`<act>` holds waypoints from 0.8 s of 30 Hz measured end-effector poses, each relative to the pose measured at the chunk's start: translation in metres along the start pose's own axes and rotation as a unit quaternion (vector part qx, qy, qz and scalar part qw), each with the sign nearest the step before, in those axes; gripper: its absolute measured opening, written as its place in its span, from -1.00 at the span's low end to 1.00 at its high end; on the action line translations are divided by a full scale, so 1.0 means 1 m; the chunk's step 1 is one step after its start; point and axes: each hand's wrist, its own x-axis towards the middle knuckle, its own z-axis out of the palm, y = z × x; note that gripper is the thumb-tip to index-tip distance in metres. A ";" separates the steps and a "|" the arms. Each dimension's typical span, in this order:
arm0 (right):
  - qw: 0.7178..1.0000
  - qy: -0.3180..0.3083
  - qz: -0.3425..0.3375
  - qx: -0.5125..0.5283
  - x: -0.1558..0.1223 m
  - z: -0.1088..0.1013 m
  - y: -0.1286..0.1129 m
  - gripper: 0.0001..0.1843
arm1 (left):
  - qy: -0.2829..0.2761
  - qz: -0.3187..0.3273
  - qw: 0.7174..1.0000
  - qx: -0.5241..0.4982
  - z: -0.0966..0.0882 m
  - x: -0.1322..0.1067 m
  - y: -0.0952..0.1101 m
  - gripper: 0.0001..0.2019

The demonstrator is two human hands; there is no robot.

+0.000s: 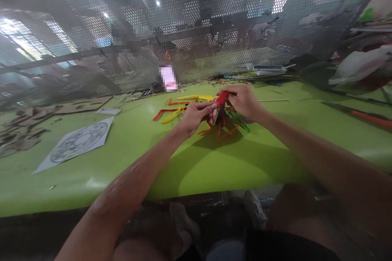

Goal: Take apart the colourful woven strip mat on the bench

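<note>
My left hand (196,115) and my right hand (241,100) meet above a green table (128,159). Together they pinch a bundle of coloured paper strips (221,108). Its top is red, and red, dark, pink and green ends hang down from it. Fingers of both hands are closed on the bundle. More loose strips (177,108) in yellow, orange and red lie on the table just behind my left hand. Orange and green strips (235,124) spread out below my right hand.
A printed sheet with a round pattern (78,142) lies at the left. Cardboard cut-outs (45,114) fill the far left. A perforated metal screen (199,28) stands behind the table. A white box (269,69), a plastic bag (361,67) and an orange-handled tool (367,117) are at the right.
</note>
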 end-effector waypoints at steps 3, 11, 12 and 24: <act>0.998 -0.018 0.043 0.031 -0.001 -0.002 0.000 -0.77 | -0.005 -0.001 1.000 -0.004 -0.003 0.000 0.000 -0.77; 0.951 -0.161 0.140 0.222 -0.003 -0.010 0.006 -0.62 | -0.071 -0.017 0.997 -0.023 -0.014 -0.001 0.001 -0.64; 0.948 -0.161 0.142 0.236 -0.004 -0.010 0.006 -0.64 | -0.069 -0.021 0.997 -0.028 -0.015 0.000 0.001 -0.64; 0.841 -0.308 0.175 0.409 -0.003 -0.031 0.022 -0.71 | -0.107 -0.031 0.994 -0.018 -0.029 0.004 0.001 -0.72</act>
